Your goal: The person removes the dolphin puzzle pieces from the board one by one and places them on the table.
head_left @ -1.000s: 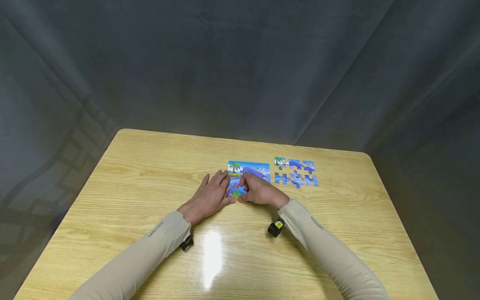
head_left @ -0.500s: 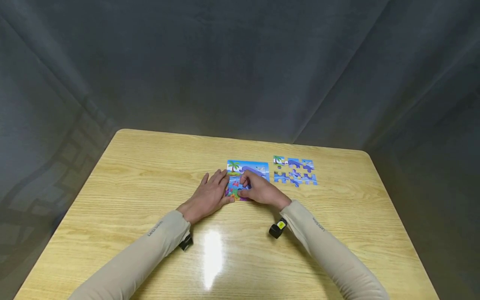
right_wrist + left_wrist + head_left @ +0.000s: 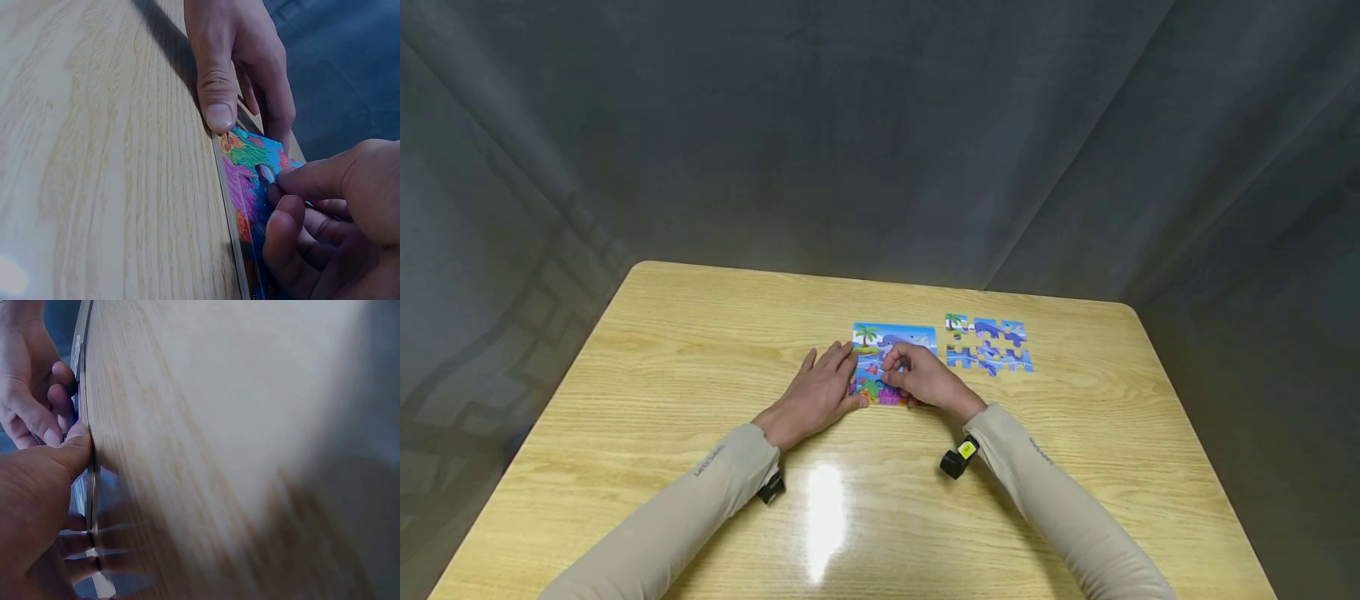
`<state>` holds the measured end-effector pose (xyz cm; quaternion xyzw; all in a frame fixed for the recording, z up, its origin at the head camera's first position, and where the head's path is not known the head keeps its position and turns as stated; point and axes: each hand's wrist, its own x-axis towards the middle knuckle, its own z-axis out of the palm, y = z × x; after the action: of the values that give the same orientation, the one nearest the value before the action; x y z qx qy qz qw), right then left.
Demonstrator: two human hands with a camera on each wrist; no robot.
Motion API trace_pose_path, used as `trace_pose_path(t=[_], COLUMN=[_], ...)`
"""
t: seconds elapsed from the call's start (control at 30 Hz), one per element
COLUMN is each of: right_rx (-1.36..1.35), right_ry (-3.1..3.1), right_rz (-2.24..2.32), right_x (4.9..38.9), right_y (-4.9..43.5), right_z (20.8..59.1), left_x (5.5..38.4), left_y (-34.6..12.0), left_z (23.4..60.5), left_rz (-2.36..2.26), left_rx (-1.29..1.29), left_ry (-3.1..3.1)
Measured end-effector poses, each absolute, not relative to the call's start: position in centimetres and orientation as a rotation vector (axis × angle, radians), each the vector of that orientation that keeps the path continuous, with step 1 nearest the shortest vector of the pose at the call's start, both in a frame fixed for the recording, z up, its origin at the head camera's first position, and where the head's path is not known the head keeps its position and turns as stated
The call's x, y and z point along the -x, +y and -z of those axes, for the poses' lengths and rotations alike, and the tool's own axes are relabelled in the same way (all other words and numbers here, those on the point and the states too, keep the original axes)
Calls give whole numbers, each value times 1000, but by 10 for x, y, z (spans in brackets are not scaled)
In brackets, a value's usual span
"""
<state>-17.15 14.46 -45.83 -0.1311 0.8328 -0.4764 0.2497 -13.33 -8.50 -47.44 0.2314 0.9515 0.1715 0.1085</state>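
A jigsaw puzzle board (image 3: 895,328) with a dolphin, palm tree and sea-floor picture lies on the table in the head view. My left hand (image 3: 816,392) rests at its left side with the fingers stretched out, the thumb at the near left corner. Over the lower right part of the board, my right hand (image 3: 928,379) has thumb and fingers bent together. In the right wrist view, that hand pinches a puzzle piece (image 3: 267,173) whose edge tips up from the board's surface. Most of the piece is hidden behind the fingers.
To the right of the board, several loose puzzle pieces (image 3: 988,328) lie in two rows on the wooden table (image 3: 722,333). A dark curtain (image 3: 850,150) hangs behind and at the sides of the table.
My right hand has shifted slightly right over the board, its fingers lifting a little and uncovering more of the purple coral at the near edge. The left hand stays in place.
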Motion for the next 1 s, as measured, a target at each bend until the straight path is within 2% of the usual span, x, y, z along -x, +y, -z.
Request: trace_pose_path(t=[0.63, 1.0], right_rx=[309, 293], right_ry=[2247, 2309], right_rz=[1350, 1328], right_x=[165, 170], right_y=[147, 177], right_z=[453, 438], left_x=[133, 133], left_y=[-86, -85], left_z=[477, 475], left_rz=[-524, -531], left_rx=[-686, -698], left_ry=[2795, 2802])
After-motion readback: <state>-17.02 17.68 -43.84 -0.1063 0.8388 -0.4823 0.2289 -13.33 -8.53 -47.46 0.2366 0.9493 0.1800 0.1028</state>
